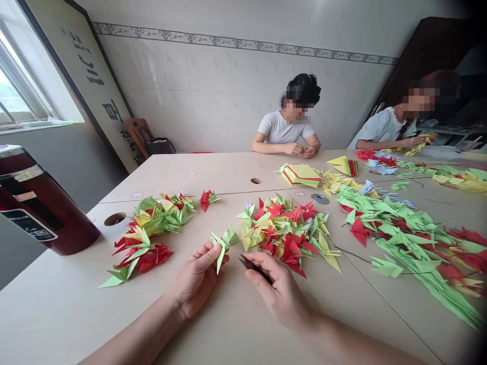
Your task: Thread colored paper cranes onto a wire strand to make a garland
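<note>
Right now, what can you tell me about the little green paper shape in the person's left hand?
The green folded paper piece looks like thin light-green origami paper, creased into pointed flaps with one long narrow tip hanging down. The left hand pinches it between thumb and fingers just above the pale tabletop. It sits apart from the paper piles, and the right hand beside it does not touch it.

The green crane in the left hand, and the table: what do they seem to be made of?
The green crane, pinched in the left hand, looks like thin matte paper: sharp creases, flat colour, pointed folded tips. The table seems laminate or coated board, pale beige and smooth, with a soft sheen and round cable holes; solid wood cannot be excluded.
</note>
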Tool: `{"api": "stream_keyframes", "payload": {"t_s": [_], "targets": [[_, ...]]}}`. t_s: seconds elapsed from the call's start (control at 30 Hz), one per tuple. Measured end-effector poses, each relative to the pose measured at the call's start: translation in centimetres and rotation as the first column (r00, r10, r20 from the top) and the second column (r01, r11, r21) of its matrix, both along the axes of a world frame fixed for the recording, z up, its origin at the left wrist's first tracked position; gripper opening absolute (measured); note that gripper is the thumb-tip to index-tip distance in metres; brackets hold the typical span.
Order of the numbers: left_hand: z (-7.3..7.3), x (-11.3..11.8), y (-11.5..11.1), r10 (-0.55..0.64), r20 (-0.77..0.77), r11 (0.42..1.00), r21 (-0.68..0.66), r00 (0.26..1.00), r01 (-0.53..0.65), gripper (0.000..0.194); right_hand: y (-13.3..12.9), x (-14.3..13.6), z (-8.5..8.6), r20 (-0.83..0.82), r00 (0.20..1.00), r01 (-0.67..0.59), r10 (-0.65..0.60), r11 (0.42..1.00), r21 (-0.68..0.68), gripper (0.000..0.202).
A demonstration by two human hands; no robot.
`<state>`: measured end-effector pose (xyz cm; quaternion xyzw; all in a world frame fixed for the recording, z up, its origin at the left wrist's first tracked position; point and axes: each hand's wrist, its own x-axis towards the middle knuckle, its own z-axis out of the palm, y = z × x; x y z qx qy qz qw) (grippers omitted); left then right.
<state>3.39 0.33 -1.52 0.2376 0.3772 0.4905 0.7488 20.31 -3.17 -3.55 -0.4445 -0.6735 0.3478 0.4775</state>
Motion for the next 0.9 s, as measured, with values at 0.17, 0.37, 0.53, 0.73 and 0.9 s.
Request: {"api": "stream_keyframes", "payload": {"t_s": [0.17, 0.37, 0.53, 0.73, 0.9], "targets": [[-0.41, 0.08, -0.4, -0.117, 0.084, 0.992, -0.043, 0.99, 0.12, 0.012, -0.25, 0.02, 0.24, 0.025, 1.0, -0.006, 0.005, 0.999, 0.035, 0.019], [-0.24, 0.29, -0.5, -0.183, 0.03, 0.983, 0.034, 0.983, 0.182, 0.008, -0.22, -0.01, 0.22, -0.004, 1.0, -0.018, 0.019, 0.998, 0.059, 0.018], [0.06, 0.57, -0.86, -0.196, -0.022, 0.977, 0.078, 0.98, 0.197, 0.008, -0.16, -0.09, 0.37, -0.003, 1.0, -0.029, 0.029, 0.999, 0.046, 0.018], [0.22, 0.52, -0.99, -0.21, -0.051, 0.973, 0.086, 0.976, 0.213, 0.008, -0.22, 0.02, 0.38, 0.018, 0.999, -0.035, 0.034, 0.996, 0.085, 0.017], [0.25, 0.51, -0.92, -0.189, -0.072, 0.978, 0.073, 0.979, 0.194, 0.009, -0.26, -0.11, 0.56, 0.002, 0.998, -0.055, 0.055, 0.997, 0.05, 0.017]]}}
